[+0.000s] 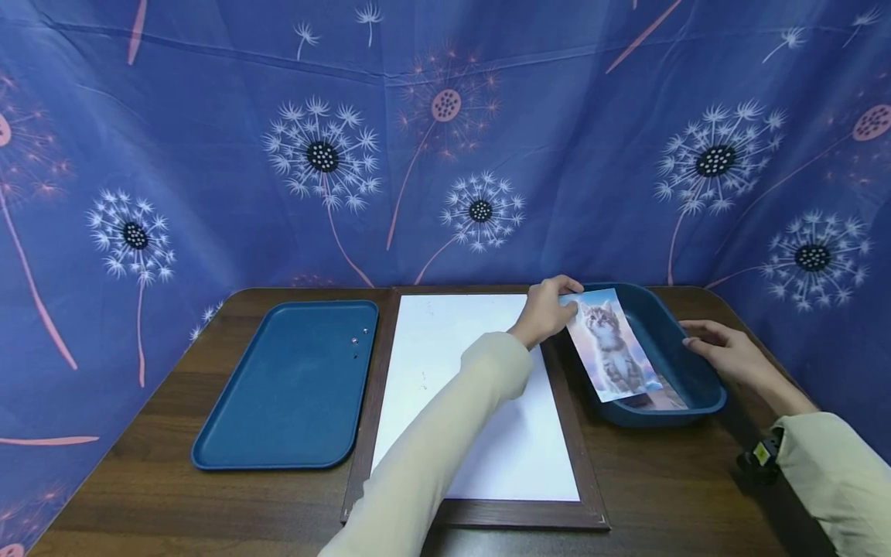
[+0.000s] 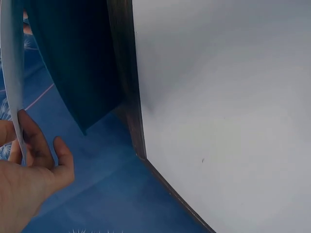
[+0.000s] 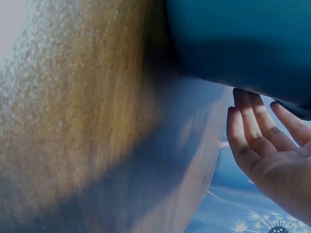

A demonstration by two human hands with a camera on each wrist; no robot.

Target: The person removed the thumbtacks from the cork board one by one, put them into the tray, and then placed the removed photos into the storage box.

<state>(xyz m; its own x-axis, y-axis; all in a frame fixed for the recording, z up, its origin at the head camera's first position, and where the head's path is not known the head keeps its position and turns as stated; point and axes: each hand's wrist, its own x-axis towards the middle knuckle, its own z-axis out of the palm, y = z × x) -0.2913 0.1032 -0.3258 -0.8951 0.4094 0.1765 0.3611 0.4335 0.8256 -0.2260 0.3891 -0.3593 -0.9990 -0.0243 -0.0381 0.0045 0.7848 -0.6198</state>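
My left hand [image 1: 547, 311] pinches the upper left edge of a picture card [image 1: 609, 344] showing a kitten against a pale pink and blue sky. In the left wrist view the card [image 2: 11, 73] appears almost edge-on between thumb and fingers. It is over the left side of a deep blue bin [image 1: 699, 383], where part of another picture [image 1: 667, 396] shows beneath it. At the bin's right side is my right hand [image 1: 727, 357], its fingers fairly straight. The right wrist view has its fingertips [image 3: 241, 99] against the bin's outer wall, with the thumb near the rim.
A white board [image 1: 418, 418] in a dark wooden frame lies mid-table, left of the bin. Farther left is a shallow blue tray [image 1: 285, 394] with several small shiny pieces [image 1: 356, 341] near its upper right corner. A blue dandelion-print cloth [image 1: 557, 155] hangs behind the table.
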